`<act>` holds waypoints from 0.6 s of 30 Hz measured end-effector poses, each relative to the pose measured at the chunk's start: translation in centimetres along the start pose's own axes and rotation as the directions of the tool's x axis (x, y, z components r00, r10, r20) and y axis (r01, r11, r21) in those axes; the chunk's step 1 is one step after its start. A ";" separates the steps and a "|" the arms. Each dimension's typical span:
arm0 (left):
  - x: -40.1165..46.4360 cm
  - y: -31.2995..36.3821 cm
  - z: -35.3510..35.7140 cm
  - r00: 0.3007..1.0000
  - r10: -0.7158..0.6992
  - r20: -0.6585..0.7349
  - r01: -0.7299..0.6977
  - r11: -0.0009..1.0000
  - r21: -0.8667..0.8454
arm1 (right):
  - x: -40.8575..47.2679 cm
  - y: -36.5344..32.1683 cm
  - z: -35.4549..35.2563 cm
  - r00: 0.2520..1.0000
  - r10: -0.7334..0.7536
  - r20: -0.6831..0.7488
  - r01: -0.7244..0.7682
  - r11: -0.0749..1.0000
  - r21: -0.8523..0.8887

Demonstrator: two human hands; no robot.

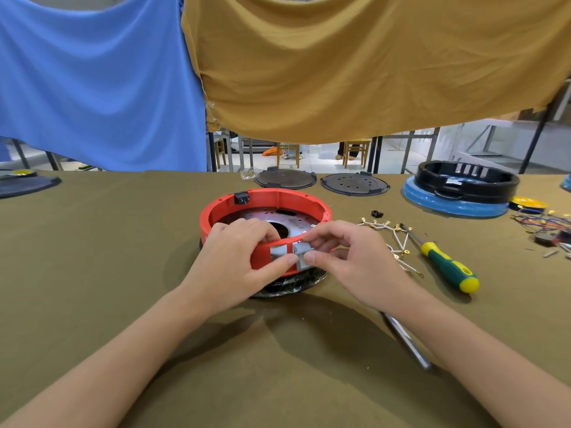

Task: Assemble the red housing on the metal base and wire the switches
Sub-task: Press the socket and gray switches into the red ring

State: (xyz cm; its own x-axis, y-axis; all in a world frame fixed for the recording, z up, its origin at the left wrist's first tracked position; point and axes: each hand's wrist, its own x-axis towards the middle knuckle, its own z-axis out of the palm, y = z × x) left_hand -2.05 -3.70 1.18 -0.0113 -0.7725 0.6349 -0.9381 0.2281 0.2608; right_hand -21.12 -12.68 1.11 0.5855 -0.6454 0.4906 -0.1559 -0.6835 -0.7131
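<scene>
The grey switch (302, 257) sat at the near wall of the red housing (265, 225), against the right-hand of two rectangular openings, pinched by the right hand (346, 257) (thumb and fingers curled round it). The left hand (244, 261) gripped the housing rim, its thumb touching the switch. Insertion ran inward, away from the person. Counted: one black switch (241, 198) fitted, one screwdriver (445, 264), two dark discs (285, 179).

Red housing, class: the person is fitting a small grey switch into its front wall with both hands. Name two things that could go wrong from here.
1. The grey switch is pinched only by fingertips of the left hand and right hand; it could go in crooked or slip.
2. Pressing on the red housing might shift it on the metal base.
</scene>
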 end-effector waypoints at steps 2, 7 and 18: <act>0.0 0.0 0.1 1.000 -0.003 -0.003 0.003 1.000 0.006 | 0.0 0.0 0.0 1.000 -0.008 -0.006 0.008 1.000 -0.008; 0.0 -0.2 0.2 1.000 -0.018 -0.014 0.018 1.000 -0.001 | -0.1 -0.2 0.1 0.999 -0.030 -0.013 0.029 0.999 -0.027; 0.0 -0.3 0.4 0.999 -0.039 -0.018 0.039 0.999 -0.013 | 0.0 -0.2 0.4 0.995 -0.080 -0.059 0.076 0.995 -0.063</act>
State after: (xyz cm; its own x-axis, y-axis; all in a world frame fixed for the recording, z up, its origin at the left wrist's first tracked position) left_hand -1.94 -3.95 0.83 0.0319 -0.7701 0.6371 -0.9332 0.2054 0.2950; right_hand -20.80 -12.39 1.03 0.5478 -0.6079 0.5748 -0.1604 -0.7507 -0.6409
